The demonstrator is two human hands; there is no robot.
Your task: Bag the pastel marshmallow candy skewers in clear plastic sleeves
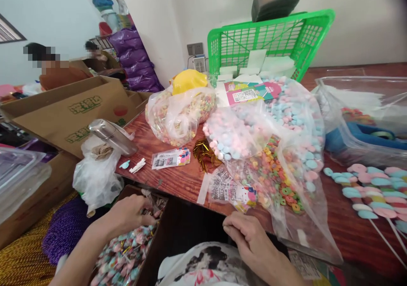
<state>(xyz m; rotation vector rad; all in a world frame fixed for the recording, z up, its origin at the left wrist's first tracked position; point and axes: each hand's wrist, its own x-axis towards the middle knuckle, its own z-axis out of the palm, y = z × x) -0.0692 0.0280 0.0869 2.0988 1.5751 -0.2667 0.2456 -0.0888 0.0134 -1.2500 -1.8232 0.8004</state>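
My left hand (132,214) is over a cardboard box (159,226) at the table's front edge. Its fingers are bent, with a gap between the thumb and the others, and I see nothing held in it. Below it lies a heap of pastel wrapped candies (122,252) with gold ties. In front of my body, by the table edge, my right hand (254,241) has its fingers curled together and nothing shows in them. Close to it are printed clear packets (227,190) and an open plastic bag of ring candies (282,188). Gold twist ties (205,154) lie beyond.
Bags of pink and blue candies (232,133) and a knotted bag (178,116) sit behind. A green basket (270,35) stands at the back, candy skewers (377,188) and a clear bin (375,107) at right. A steel flask (112,137) leans left; two people sit beyond cartons (73,112).
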